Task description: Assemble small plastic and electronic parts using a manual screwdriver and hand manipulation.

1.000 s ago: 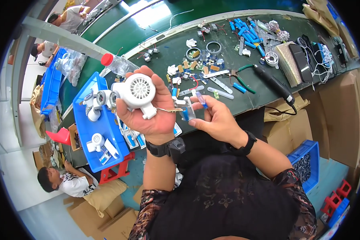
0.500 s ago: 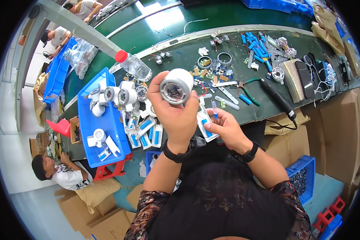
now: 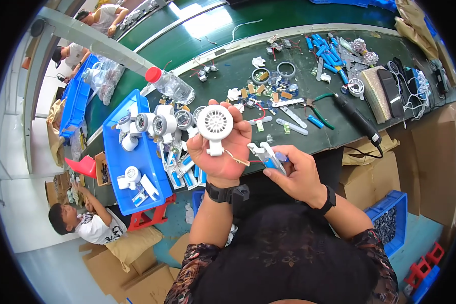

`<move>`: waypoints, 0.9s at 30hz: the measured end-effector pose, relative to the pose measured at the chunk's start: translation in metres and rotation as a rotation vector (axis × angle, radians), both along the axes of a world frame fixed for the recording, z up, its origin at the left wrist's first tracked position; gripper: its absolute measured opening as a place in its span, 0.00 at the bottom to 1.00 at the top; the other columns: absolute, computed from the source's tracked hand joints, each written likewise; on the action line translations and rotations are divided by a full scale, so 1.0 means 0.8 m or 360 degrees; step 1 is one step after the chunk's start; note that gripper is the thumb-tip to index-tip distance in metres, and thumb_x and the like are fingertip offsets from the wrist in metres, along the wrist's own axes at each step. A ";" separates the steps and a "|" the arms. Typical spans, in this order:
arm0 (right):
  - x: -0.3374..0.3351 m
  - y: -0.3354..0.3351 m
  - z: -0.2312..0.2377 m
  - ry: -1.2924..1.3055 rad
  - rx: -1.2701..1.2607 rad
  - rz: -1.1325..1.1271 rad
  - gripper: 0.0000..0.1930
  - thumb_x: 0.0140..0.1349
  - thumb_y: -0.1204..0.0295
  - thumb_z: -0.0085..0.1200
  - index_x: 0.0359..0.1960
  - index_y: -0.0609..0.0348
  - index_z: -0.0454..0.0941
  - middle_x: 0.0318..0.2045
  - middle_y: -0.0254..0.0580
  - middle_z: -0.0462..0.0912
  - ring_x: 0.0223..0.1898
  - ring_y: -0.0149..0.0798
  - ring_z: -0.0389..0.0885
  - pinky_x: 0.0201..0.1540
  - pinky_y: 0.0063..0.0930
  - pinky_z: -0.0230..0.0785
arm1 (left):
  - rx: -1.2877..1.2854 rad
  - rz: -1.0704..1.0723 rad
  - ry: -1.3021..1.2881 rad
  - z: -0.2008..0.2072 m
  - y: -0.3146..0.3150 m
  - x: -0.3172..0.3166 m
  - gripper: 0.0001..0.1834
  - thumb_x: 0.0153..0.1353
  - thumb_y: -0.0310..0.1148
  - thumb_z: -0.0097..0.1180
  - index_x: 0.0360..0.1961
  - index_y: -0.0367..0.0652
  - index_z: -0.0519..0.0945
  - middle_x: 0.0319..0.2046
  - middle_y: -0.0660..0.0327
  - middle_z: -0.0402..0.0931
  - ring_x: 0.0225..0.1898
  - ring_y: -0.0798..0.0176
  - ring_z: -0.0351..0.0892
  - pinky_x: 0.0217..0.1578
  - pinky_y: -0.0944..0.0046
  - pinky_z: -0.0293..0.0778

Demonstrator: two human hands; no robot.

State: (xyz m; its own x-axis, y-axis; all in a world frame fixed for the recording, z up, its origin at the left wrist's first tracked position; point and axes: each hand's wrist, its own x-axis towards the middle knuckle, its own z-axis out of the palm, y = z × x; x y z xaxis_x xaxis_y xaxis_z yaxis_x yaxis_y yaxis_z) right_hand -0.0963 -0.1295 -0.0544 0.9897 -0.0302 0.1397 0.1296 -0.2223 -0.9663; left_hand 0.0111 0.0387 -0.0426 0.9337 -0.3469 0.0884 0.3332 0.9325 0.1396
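Note:
On the upturned palm of my left hand [image 3: 223, 169] lies a white fan head [image 3: 215, 122], its slotted round grille facing up and a short neck below. Thin wires run from the neck to a small circuit strip [image 3: 240, 161], and a red wire continues toward the other hand. My right hand [image 3: 301, 177] pinches a white handle shell [image 3: 262, 152] with a blue battery cell [image 3: 272, 164] inside. A blue-violet piece, mostly hidden, shows between that hand's fingers. More white fan bodies [image 3: 163, 124] and opened handles with blue cells lie left of my left hand.
A blue tray [image 3: 117, 175] with white parts stands at left, beside a clear bottle [image 3: 172, 86] with a red cap. Boards, rings [image 3: 286, 70], blue cells [image 3: 329, 53], green-handled pliers [image 3: 321, 116] and a black electric screwdriver [image 3: 357, 119] cover the bench. A person [image 3: 93, 223] sits at lower left.
My left hand has turned the fan, so its grille shows instead of its open end, and lowered slightly. The right hand now holds up the handle shell, which lay on the bench edge.

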 end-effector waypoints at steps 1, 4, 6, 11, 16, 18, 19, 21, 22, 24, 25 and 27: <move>0.000 0.003 0.003 -0.0081 -0.0024 -0.0021 0.20 0.56 0.74 0.72 0.50 0.60 0.79 0.27 0.26 0.78 0.20 0.16 0.63 0.22 0.17 0.56 | -0.0091 -0.0056 -0.0048 -0.002 0.000 0.000 0.38 0.51 0.40 0.66 0.65 0.41 0.72 0.59 0.54 0.75 0.62 0.53 0.74 0.55 0.54 0.71; 0.002 0.006 0.003 -0.0167 -0.0039 -0.0036 0.20 0.54 0.74 0.73 0.48 0.59 0.80 0.25 0.26 0.77 0.19 0.17 0.63 0.21 0.17 0.55 | -0.0154 -0.0093 -0.0095 -0.002 0.002 0.000 0.40 0.51 0.43 0.67 0.66 0.44 0.72 0.59 0.54 0.75 0.59 0.54 0.77 0.46 0.57 0.71; 0.003 0.005 0.002 -0.0170 -0.0033 -0.0032 0.21 0.54 0.73 0.73 0.48 0.59 0.80 0.25 0.27 0.77 0.19 0.18 0.63 0.21 0.18 0.55 | -0.0167 -0.0160 -0.0143 -0.003 0.005 0.002 0.40 0.51 0.43 0.68 0.66 0.43 0.72 0.59 0.54 0.74 0.58 0.53 0.77 0.47 0.57 0.71; 0.005 0.001 -0.006 -0.0101 -0.0101 0.0012 0.22 0.52 0.73 0.74 0.49 0.57 0.81 0.28 0.34 0.79 0.17 0.25 0.67 0.21 0.23 0.60 | -0.0185 -0.0168 -0.0105 -0.003 0.005 -0.001 0.41 0.50 0.42 0.68 0.67 0.44 0.72 0.59 0.52 0.74 0.58 0.52 0.78 0.49 0.55 0.72; 0.015 -0.005 -0.001 -0.0208 -0.0189 -0.0047 0.21 0.53 0.73 0.73 0.48 0.60 0.80 0.34 0.35 0.77 0.19 0.22 0.66 0.23 0.19 0.59 | 0.0079 -0.0043 -0.0104 -0.002 -0.002 -0.008 0.40 0.51 0.40 0.67 0.67 0.43 0.71 0.60 0.53 0.72 0.58 0.53 0.76 0.50 0.57 0.72; 0.016 -0.010 0.006 -0.0162 -0.0177 -0.0069 0.20 0.54 0.74 0.72 0.48 0.62 0.80 0.37 0.33 0.74 0.20 0.20 0.63 0.23 0.16 0.56 | 0.0061 -0.0034 -0.0123 -0.004 -0.004 -0.010 0.39 0.52 0.40 0.65 0.67 0.42 0.71 0.60 0.50 0.73 0.59 0.51 0.75 0.50 0.56 0.73; 0.017 -0.012 0.008 -0.0158 0.0008 -0.0098 0.17 0.57 0.74 0.68 0.48 0.62 0.80 0.39 0.34 0.73 0.23 0.20 0.64 0.26 0.16 0.57 | 0.0057 -0.0044 -0.0108 -0.004 -0.004 -0.010 0.39 0.52 0.40 0.65 0.67 0.42 0.71 0.60 0.51 0.73 0.59 0.51 0.75 0.50 0.57 0.73; 0.031 -0.022 0.012 -0.0410 0.0108 -0.0100 0.10 0.69 0.71 0.56 0.46 0.63 0.82 0.40 0.33 0.70 0.32 0.23 0.65 0.35 0.17 0.58 | 0.0053 -0.0054 -0.0093 -0.005 -0.006 -0.011 0.39 0.52 0.40 0.65 0.67 0.42 0.71 0.59 0.51 0.73 0.59 0.51 0.75 0.50 0.57 0.74; 0.032 -0.022 0.021 -0.0410 0.0107 -0.0101 0.10 0.69 0.71 0.56 0.46 0.63 0.82 0.40 0.33 0.70 0.32 0.23 0.65 0.35 0.17 0.58 | 0.0029 -0.0092 -0.0093 -0.005 -0.007 -0.012 0.39 0.52 0.40 0.66 0.67 0.42 0.71 0.60 0.51 0.73 0.59 0.51 0.75 0.49 0.57 0.74; 0.032 -0.020 0.052 -0.0436 0.0333 -0.0136 0.12 0.73 0.67 0.52 0.45 0.64 0.82 0.38 0.34 0.70 0.33 0.25 0.66 0.36 0.19 0.58 | 0.0004 -0.0129 -0.0093 -0.007 -0.007 -0.012 0.39 0.52 0.40 0.66 0.67 0.42 0.71 0.60 0.51 0.72 0.59 0.50 0.75 0.49 0.58 0.74; 0.039 -0.021 0.062 -0.0586 0.0258 -0.0106 0.13 0.74 0.67 0.51 0.46 0.65 0.82 0.36 0.35 0.72 0.33 0.26 0.68 0.36 0.19 0.60 | -0.0035 -0.0186 -0.0088 -0.010 -0.008 -0.012 0.40 0.51 0.40 0.66 0.67 0.42 0.71 0.60 0.51 0.72 0.60 0.50 0.75 0.50 0.56 0.75; 0.040 -0.015 0.077 -0.0586 0.0334 -0.0074 0.13 0.74 0.68 0.51 0.47 0.66 0.81 0.35 0.36 0.74 0.33 0.27 0.70 0.37 0.20 0.62 | -0.0074 -0.0241 -0.0084 -0.013 -0.008 -0.013 0.41 0.50 0.40 0.66 0.67 0.42 0.71 0.60 0.51 0.72 0.60 0.50 0.75 0.52 0.55 0.75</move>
State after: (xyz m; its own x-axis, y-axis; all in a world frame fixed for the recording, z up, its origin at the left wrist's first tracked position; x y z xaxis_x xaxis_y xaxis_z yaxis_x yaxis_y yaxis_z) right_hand -0.0644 -0.1417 0.0071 0.8719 -0.1393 0.4694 0.4688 -0.0392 -0.8825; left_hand 0.0004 0.0320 -0.0527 0.8646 -0.4779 0.1553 0.4640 0.8779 0.1187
